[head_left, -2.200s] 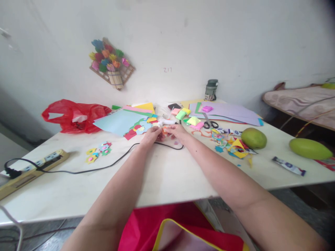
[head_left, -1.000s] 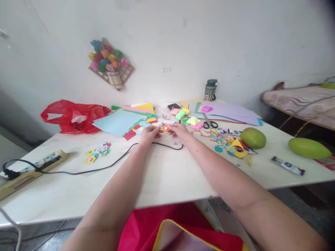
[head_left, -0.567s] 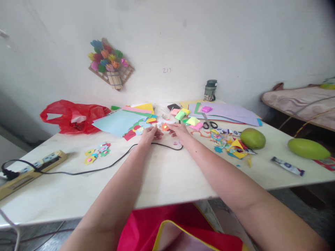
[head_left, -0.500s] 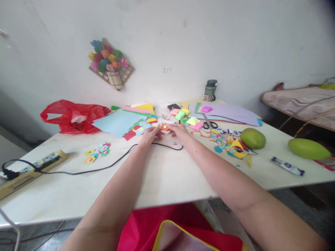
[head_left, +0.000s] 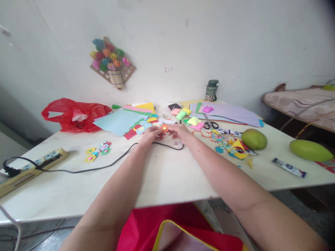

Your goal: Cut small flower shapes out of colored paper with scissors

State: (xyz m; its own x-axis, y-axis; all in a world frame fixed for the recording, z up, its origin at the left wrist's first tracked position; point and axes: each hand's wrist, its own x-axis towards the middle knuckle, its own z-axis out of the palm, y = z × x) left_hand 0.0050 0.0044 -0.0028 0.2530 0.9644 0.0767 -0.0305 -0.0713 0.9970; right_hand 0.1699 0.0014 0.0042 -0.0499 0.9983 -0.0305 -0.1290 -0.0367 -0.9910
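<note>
A small orange paper flower point(head_left: 164, 128) with a pale yellow centre is held up between my two hands over the middle of the table. My left hand point(head_left: 151, 134) pinches its left edge, fingers closed. On the opposite edge my right hand point(head_left: 180, 132) grips it, thumb and fingers together. Just behind the flower lies a white glue gun point(head_left: 167, 122), partly covered by it. A black cord point(head_left: 120, 161) runs under my left wrist to a power strip point(head_left: 34, 170). Several finished paper flowers point(head_left: 99, 152) rest on the tabletop left of my arm.
Coloured paper sheets point(head_left: 117, 122) and a red plastic bag point(head_left: 75, 115) lie at the back left. Clay packs point(head_left: 181, 115), black-handled scissors point(head_left: 210, 124), paper scraps point(head_left: 235, 146), green fruit point(head_left: 254, 139) and a glue tube point(head_left: 289, 167) spread across the right. A bottle point(head_left: 211, 90) stands behind.
My left hand, a little apart from the orange flower half a second ago, has moved right and now touches it. My right hand keeps its hold. The view has shifted slightly.
</note>
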